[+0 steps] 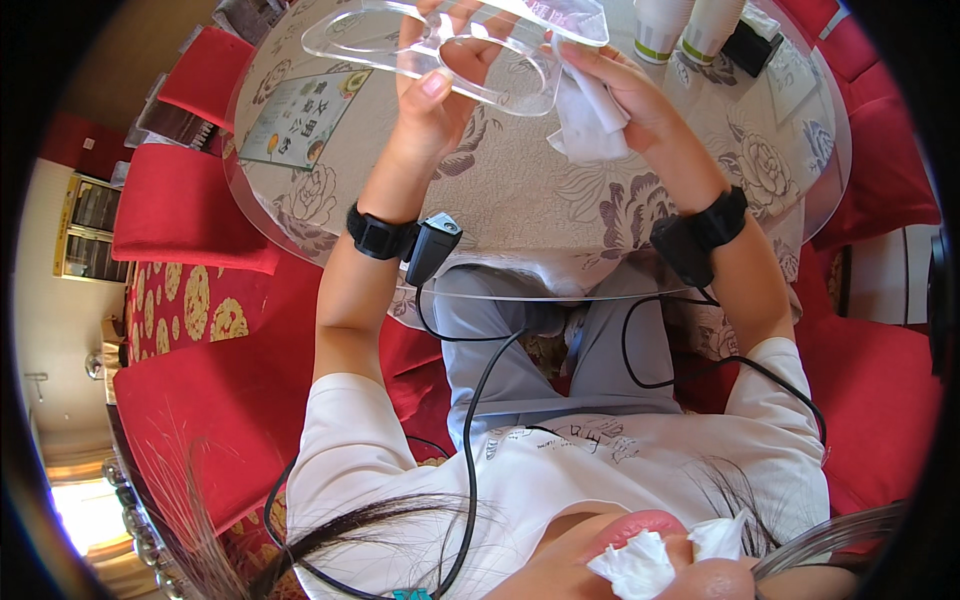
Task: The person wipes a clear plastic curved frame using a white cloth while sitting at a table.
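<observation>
Over the far side of the table I hold up a clear plastic piece [525, 92], moulded with a large rounded opening and a raised edge. My left hand [432, 100] grips its near left side, thumb in front and fingers behind, seen through the plastic. At its right end, my right hand [630, 88] pinches a folded white tissue [590, 125] against or close beside the plastic. The tissue's loose end hangs below my fingers. The plastic's far edge reaches the top of the picture, and its full shape is hard to make out.
Two white paper cups [660, 28] with green bands stand at the far right by a black tissue box [750, 48]. A printed green card [300, 118] lies on the left of the glass-topped table [540, 210]. Red chairs [190, 205] surround it. Black cables run from both wrist straps.
</observation>
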The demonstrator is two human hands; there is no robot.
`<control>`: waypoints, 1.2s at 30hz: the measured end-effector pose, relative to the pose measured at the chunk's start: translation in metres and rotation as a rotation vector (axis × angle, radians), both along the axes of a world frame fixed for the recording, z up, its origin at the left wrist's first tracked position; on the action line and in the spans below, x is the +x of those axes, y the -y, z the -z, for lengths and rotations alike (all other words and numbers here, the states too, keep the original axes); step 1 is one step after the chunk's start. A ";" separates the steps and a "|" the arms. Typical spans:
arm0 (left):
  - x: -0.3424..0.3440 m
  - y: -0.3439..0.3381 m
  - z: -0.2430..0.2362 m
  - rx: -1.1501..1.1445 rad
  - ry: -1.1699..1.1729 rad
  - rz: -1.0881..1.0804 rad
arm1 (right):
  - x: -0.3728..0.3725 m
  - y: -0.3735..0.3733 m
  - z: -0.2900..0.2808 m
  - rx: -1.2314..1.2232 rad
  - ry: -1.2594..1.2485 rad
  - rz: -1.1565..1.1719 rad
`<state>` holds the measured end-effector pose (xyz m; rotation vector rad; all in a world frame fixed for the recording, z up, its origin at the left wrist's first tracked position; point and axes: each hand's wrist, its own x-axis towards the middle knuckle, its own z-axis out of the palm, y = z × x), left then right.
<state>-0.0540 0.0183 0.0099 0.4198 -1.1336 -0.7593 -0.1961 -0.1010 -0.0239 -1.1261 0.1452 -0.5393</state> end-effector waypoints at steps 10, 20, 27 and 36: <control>0.010 0.004 0.008 -0.094 0.073 -0.066 | -0.002 -0.003 -0.010 0.010 0.001 -0.085; 0.002 0.004 -0.001 -0.079 0.058 -0.056 | -0.001 0.001 -0.001 0.098 -0.073 -0.003; -0.004 0.001 -0.006 -0.034 0.055 -0.068 | 0.000 0.002 0.001 0.074 -0.020 -0.028; 0.000 0.003 -0.001 -0.068 0.015 -0.063 | -0.001 0.002 -0.001 0.085 -0.028 -0.033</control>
